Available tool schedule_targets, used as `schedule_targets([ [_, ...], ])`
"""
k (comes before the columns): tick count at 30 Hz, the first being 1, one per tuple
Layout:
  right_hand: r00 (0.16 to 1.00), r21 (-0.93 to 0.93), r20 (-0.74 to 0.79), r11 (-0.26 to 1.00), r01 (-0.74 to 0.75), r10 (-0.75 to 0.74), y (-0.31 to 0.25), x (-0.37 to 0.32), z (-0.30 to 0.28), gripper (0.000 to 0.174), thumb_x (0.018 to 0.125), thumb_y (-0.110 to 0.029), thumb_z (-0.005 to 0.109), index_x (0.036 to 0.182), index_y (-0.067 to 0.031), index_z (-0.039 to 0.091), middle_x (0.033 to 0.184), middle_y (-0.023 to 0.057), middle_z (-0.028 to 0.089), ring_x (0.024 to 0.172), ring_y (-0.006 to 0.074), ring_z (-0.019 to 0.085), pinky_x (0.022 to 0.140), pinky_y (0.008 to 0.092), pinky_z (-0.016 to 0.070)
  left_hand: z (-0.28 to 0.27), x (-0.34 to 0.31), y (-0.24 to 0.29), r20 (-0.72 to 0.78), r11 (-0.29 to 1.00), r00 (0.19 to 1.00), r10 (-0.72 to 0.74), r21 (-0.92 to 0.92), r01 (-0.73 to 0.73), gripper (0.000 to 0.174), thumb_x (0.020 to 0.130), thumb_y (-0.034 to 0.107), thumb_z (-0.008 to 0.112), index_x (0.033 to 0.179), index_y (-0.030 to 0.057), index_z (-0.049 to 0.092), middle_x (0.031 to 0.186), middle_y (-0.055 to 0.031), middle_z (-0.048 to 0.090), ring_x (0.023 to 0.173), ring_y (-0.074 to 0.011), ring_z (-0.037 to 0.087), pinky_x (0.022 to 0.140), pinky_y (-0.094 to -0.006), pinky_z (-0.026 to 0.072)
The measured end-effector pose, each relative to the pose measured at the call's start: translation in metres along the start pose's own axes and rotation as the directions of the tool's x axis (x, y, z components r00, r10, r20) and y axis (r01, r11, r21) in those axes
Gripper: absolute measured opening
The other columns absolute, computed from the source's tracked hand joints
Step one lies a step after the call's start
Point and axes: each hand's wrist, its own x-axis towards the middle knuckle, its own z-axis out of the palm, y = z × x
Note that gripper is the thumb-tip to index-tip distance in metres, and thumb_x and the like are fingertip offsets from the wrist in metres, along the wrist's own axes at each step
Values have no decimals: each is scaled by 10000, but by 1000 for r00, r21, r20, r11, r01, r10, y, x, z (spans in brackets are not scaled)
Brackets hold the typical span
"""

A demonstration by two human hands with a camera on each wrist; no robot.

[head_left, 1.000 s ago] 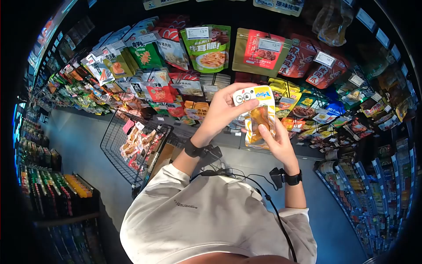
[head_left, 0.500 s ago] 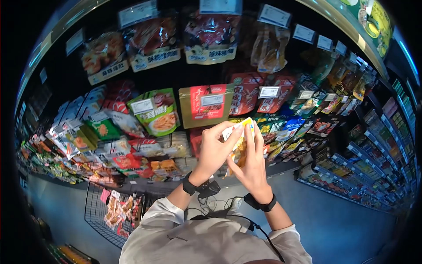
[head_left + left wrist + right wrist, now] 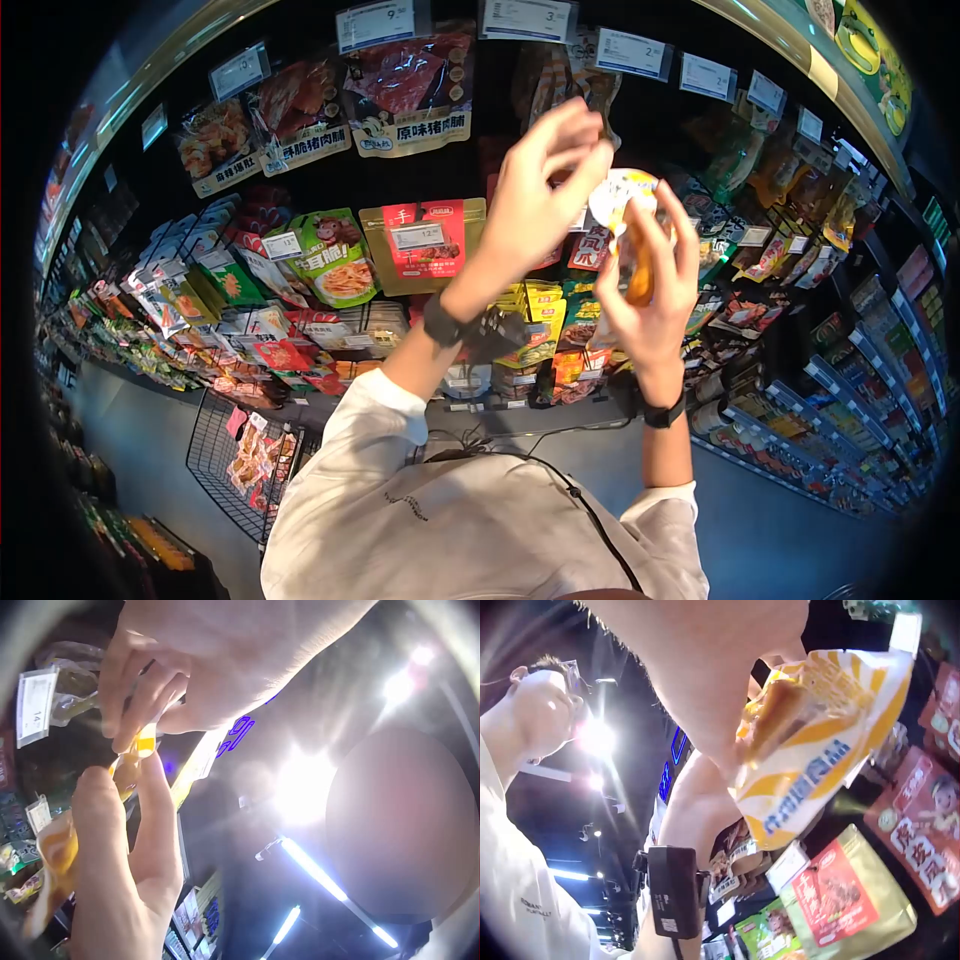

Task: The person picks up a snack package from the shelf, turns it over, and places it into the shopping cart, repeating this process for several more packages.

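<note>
A small white-and-yellow snack packet [image 3: 622, 200] with a clear window, showing a brown piece of food inside, is held up before the shelves. My right hand [image 3: 655, 300] grips it from below, thumb on one side and fingers on the other. Raised above the packet's top left is my left hand [image 3: 530, 205], its fingers loosely bent and its thumb tip close to the packet's top edge. In the left wrist view, the fingers of the left hand [image 3: 217, 660] overlap the packet's yellow corner. Blue lettering and yellow stripes cover the packet [image 3: 795, 787] in the right wrist view.
Behind the hands hang a red-and-gold pouch [image 3: 425, 250], a green pouch [image 3: 330, 262] and dark meat packs [image 3: 408, 90] under price tags. A wire cart [image 3: 215, 455] holding several packets stands at lower left. More shelves [image 3: 800, 390] line the right side.
Both hands first held the packet together; the left hand has since lifted up and away from it. The packet has moved right in the right hand. The head view has turned upward and right.
</note>
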Motion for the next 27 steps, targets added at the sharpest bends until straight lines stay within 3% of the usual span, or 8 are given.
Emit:
schedule_targets([
  [1, 999, -16, -16, 999, 32, -32, 9, 9, -1, 627, 745, -17, 744, 1363, -48, 640, 1470, 193, 520, 1220, 353, 577, 1012, 435, 509, 6, 14, 2, -36, 997, 999, 27, -70, -30, 641, 987, 121, 681, 1486, -123, 362, 1398, -213, 578, 1315, -234, 564, 1112, -337, 456],
  [4, 999, 19, -29, 1000, 17, -17, 37, 35, 11, 599, 781, -54, 743, 1368, -43, 621, 1459, 200, 520, 1263, 374, 558, 1059, 455, 483, 14, 44, 11, -6, 966, 997, 75, -249, -74, 681, 956, 71, 653, 1476, -169, 285, 1387, -245, 556, 1309, -263, 569, 1130, -360, 462],
  [10, 979, 111, -170, 985, 129, -108, 66, 72, 42, 601, 820, -105, 754, 1395, -40, 593, 1486, 213, 470, 1274, 385, 534, 1058, 455, 477, 27, 47, 16, -81, 961, 978, 191, -189, -204, 639, 934, -4, 578, 1469, -165, 268, 1429, -295, 506, 1319, -333, 564, 1137, -417, 479],
  [14, 958, 70, -227, 978, 196, -176, 73, 87, 57, 593, 827, -98, 749, 1393, -37, 582, 1477, 227, 466, 1247, 395, 537, 1036, 460, 485, 33, 47, 27, -116, 941, 973, 198, -254, -222, 641, 913, -32, 535, 1478, -162, 262, 1468, -316, 474, 1345, -375, 541, 1131, -510, 488],
  [21, 931, 36, -279, 966, 256, -237, 84, 105, 76, 591, 842, -119, 739, 1410, -87, 578, 1492, 220, 452, 1226, 400, 541, 1031, 463, 485, 33, 50, 23, -128, 960, 971, 202, -173, -223, 668, 920, -31, 510, 1515, -155, 232, 1480, -318, 462, 1368, -374, 518, 1112, -513, 502],
  [24, 947, 42, -225, 969, 243, -228, 87, 106, 79, 589, 838, -133, 738, 1407, -110, 586, 1495, 210, 456, 1219, 399, 542, 1033, 472, 491, 31, 51, 19, -118, 955, 967, 224, -172, -242, 691, 975, 30, 529, 1538, -162, 179, 1505, -313, 428, 1340, -336, 538, 1031, -421, 563],
  [27, 961, 29, -192, 978, 206, -197, 87, 103, 79, 594, 824, -147, 739, 1401, -133, 595, 1476, 196, 478, 1203, 402, 543, 1023, 483, 507, 30, 54, 15, -93, 941, 959, 266, -192, -280, 679, 983, 41, 528, 1534, -166, 189, 1491, -312, 441, 1309, -330, 561, 1002, -420, 581],
])
